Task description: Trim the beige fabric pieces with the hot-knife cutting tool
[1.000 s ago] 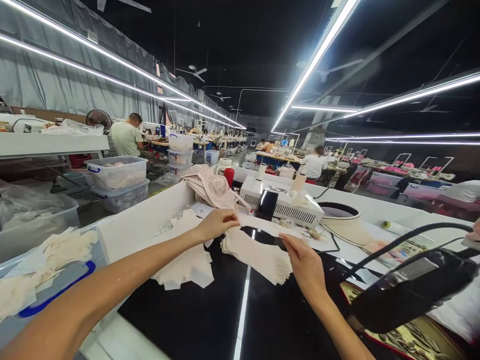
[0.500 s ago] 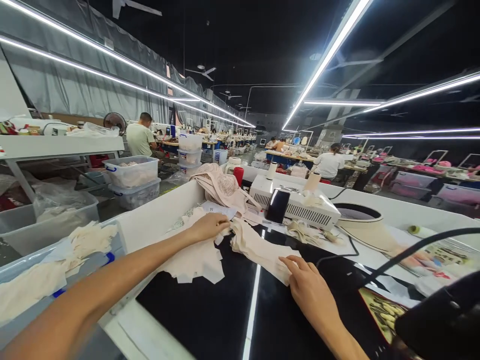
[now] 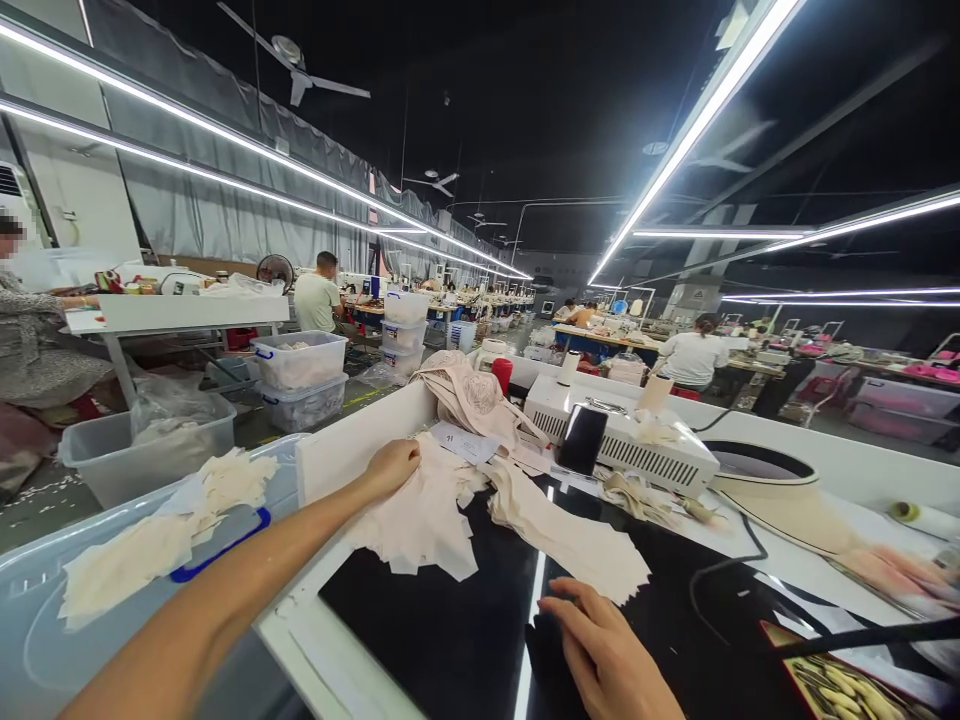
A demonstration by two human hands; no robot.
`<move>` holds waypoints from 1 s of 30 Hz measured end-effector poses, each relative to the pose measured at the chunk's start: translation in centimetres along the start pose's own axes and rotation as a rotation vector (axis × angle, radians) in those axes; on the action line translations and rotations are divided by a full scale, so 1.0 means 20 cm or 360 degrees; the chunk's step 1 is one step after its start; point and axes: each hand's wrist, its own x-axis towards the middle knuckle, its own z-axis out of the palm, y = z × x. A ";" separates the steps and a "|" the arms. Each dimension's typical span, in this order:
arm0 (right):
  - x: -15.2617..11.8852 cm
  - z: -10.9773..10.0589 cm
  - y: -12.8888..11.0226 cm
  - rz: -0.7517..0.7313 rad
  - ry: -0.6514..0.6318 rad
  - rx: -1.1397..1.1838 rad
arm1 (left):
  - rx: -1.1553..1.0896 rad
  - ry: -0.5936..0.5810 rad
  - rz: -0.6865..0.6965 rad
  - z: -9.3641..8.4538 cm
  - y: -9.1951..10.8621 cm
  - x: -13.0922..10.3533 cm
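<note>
My left hand is closed at the upper left edge of a stack of pale cream fabric pieces, its fingertips curled into the cloth. These pieces have jagged edges and lie partly over the black tabletop. To their right stretches a second stack, a long strip of cream fabric layers, lying flat. My right hand hovers just below that strip with fingers apart and nothing in them. A white paper slip with a number rests above the stacks, beside a beige lace bra.
Behind stand a white vented machine, a phone and a red thread cone. A visor hat and a black cable are at right. A blue-handled plastic bin with fabric stands left. Co-workers sit farther off.
My right hand has let go of the long fabric strip and drawn back toward me. My left hand has shifted left onto the jagged stack. The view has turned left.
</note>
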 end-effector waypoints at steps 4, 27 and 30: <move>-0.01 -0.01 -0.07 -0.0022 -0.0150 0.0180 | -0.0197 0.0041 0.0012 -0.06 0.02 -0.01; 0.05 -0.12 -0.48 0.1034 0.0111 0.1668 | -0.1573 -0.1306 -0.0158 0.07 0.58 -0.82; 0.04 -0.16 -0.53 0.0994 0.0114 0.1478 | -0.1409 -0.1100 0.0183 0.05 0.58 -0.90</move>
